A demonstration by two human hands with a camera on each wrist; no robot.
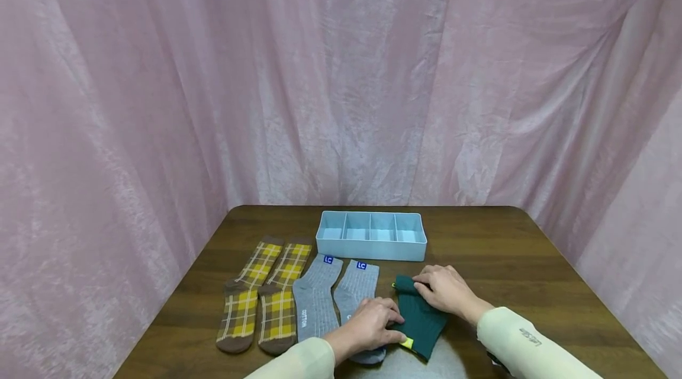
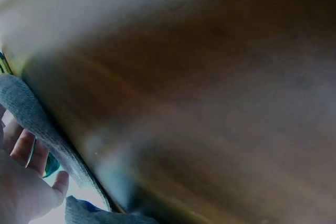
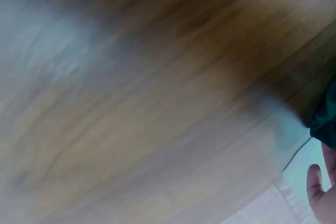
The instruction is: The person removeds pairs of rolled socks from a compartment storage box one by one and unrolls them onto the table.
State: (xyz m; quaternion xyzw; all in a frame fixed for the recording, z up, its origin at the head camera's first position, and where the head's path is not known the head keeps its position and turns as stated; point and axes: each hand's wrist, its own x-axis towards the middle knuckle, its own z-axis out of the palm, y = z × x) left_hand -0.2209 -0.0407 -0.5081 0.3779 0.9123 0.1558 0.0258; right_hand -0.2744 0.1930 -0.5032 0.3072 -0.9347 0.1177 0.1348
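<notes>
A dark green ribbed sock point(image 1: 421, 323) lies on the table in the head view, with yellow tabs at its upper left and lower left. My left hand point(image 1: 373, 325) touches its left edge, the thumb by the lower yellow tab, and partly covers a grey sock. On the green sock's upper right part rest the fingers of my right hand point(image 1: 442, 289). In the left wrist view the fingers of my left hand point(image 2: 29, 177) are extended, thumb apart. The right wrist view catches only part of my right hand point(image 3: 323, 192) beside the dark green fabric point(image 3: 326, 114).
Left of the green sock lie two grey socks point(image 1: 314, 299) with blue labels, then two yellow-and-brown plaid socks point(image 1: 240, 308). Behind them stands a light blue box point(image 1: 371, 249) with several compartments. The brown wooden table point(image 1: 522, 260) ends at a pink curtain point(image 1: 341, 100).
</notes>
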